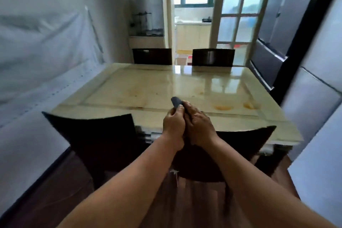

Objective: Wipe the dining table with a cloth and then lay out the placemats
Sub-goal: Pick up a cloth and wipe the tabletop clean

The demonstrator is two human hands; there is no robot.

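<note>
Head view of a person standing at the near edge of a dining table (148, 87). The left hand (174, 122) and the right hand (199, 123) meet side by side above the gap between two dark chairs, and each grip is closed on the same dark cloth (177, 102). The cloth is bunched between the palms; only a short, rounded end shows, rising forward and slightly leftward from the fingers, so its long axis runs away from the person, toward the far side of the table. Its full shape cannot be told, as most of it is hidden inside the two grips.

The relation that governs the next move is that the table surface lies ahead of and below the held cloth, with the cloth over the near margin and not plainly touching it. Orange-brown stains (222, 107) lie on the table just to the right of the hands, nearer the right hand; fainter marks spread across the middle, further forward. Judged from this, wiping has not begun, and the right hand appears better placed to carry the cloth onto the nearest stains. No placemats are visible anywhere on the table.
</note>
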